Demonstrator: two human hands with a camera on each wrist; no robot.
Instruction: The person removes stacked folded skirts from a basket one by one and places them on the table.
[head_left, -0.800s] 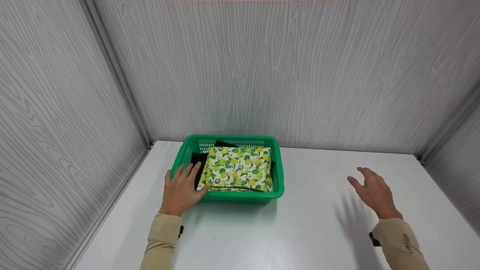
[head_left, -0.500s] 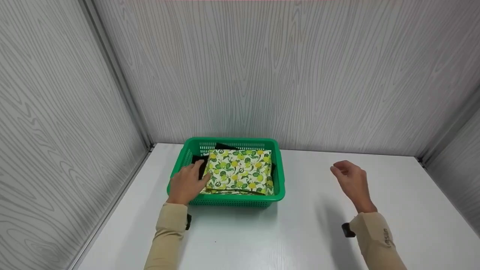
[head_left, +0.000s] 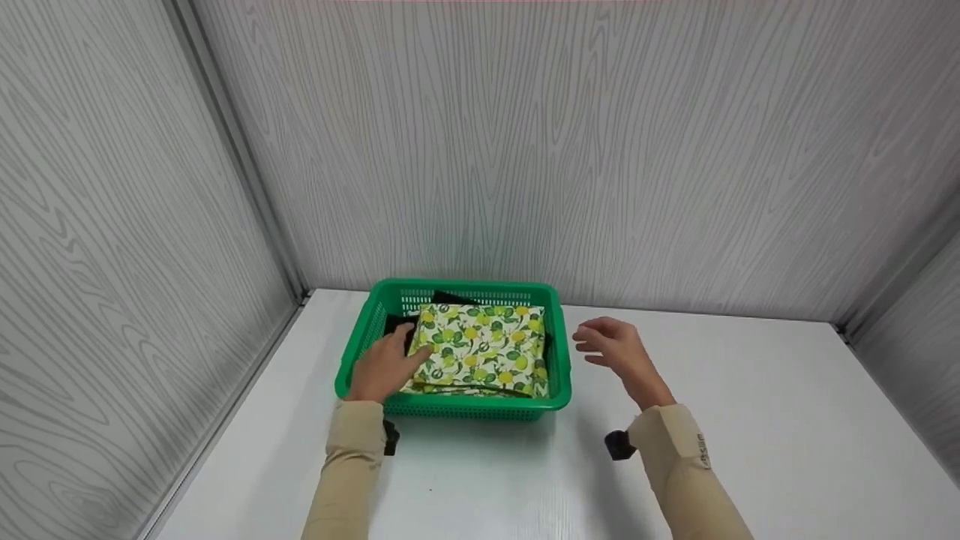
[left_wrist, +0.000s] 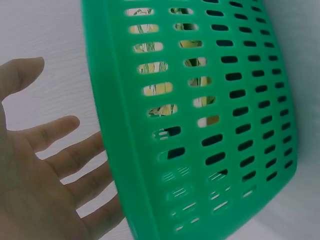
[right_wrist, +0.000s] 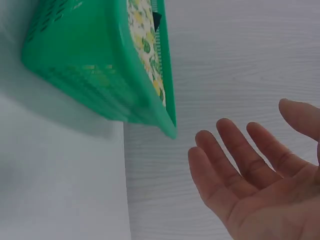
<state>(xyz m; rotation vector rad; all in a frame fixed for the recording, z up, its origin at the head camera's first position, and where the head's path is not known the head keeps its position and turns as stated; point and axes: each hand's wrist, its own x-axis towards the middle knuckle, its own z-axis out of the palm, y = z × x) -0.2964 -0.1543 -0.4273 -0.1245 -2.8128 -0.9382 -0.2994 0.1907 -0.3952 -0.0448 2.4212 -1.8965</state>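
A green plastic basket (head_left: 480,403) with slotted walls stands on the table near the back wall. In it lies a folded cloth (head_left: 480,345) printed with lemons and green leaves, with black fabric (head_left: 399,322) showing at its left and behind. My left hand (head_left: 386,366) is over the basket's left side, thumb and fingers spread near the cloth's left edge. In the left wrist view its fingers pass behind the basket rim (left_wrist: 107,115). My right hand (head_left: 616,352) hovers just right of the basket, fingers relaxed and holding nothing; the right wrist view shows its palm apart from the rim.
The white table (head_left: 750,420) extends to both sides of the basket. Wood-grain panels form the back wall (head_left: 525,150) and the left wall (head_left: 97,262). A dark device (head_left: 619,445) is strapped at my right wrist.
My right hand has moved left from the table's right side to beside the basket. The left hand has shifted slightly right, farther over the basket. The basket sits marginally lower in the view.
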